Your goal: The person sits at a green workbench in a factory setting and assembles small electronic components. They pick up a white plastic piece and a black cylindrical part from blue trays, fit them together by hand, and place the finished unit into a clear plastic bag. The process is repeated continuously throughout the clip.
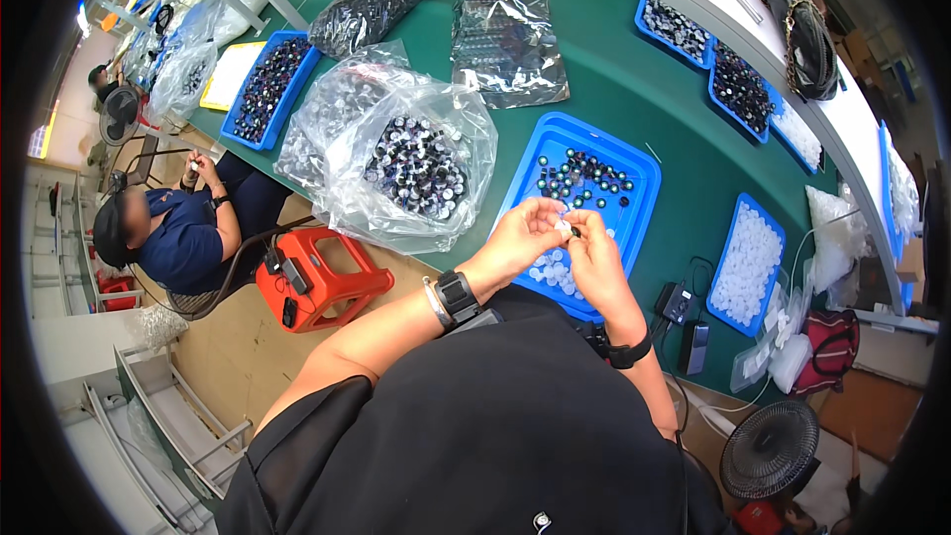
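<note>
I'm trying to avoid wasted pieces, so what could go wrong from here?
First, the tiny white and dark parts pinched between the left hand and right hand could slip loose. Second, dark round pieces and whitish round pieces share the rectangular blue plastic tray below, so they might mix. Third, the clear plastic bag of small dark and white pieces sits near the edge of the green table, so a knock might spill it.

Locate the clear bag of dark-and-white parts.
In the head view, the clear bag lies left of centre on the green table, just left of the blue tray beneath the left hand.
</note>
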{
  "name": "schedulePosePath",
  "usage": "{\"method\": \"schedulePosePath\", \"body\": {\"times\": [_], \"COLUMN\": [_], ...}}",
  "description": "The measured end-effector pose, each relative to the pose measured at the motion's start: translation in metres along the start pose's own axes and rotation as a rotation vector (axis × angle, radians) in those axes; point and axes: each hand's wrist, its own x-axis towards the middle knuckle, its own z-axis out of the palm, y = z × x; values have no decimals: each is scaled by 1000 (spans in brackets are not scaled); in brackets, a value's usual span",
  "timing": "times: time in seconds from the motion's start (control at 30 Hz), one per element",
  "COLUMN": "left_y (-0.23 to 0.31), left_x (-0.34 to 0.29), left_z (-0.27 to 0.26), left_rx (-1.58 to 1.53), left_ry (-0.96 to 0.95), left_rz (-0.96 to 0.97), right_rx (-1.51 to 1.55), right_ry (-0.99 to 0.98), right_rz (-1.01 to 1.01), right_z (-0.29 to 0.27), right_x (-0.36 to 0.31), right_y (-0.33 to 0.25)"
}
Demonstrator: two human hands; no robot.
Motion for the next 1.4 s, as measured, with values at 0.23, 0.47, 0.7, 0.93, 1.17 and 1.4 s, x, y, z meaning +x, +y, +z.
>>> {"method": "schedulePosePath", "body": {"times": [0.23, 0.47, 0.7, 0.93, 1.17, 1.4], "left_y": [11, 5, -1, 4, 19, 3], "left_x": [-3, -7, -4, -3, -13, -11], "left_z": [4, 6, -2, 2, 9, 9], "left_rx": [359, 360, -222, -124, 208, 245], "left_ry": [13, 13, -175, -74, -42, -52], "left_rz": [224, 219, -138, -92, 31, 145], "right_rx": [477, 289, -4, -337, 424, 382], "right_ry": [-8, 67, 222, 351, 248, 276], "right_rz": [275, 120, 66, -271, 145, 137], "right_z": [-6, -8, -8, -1, -4, -2], "right_x": [8, 9, 4, 4, 8, 2], "right_y": [-8, 7, -21, -13, 6, 11]}}
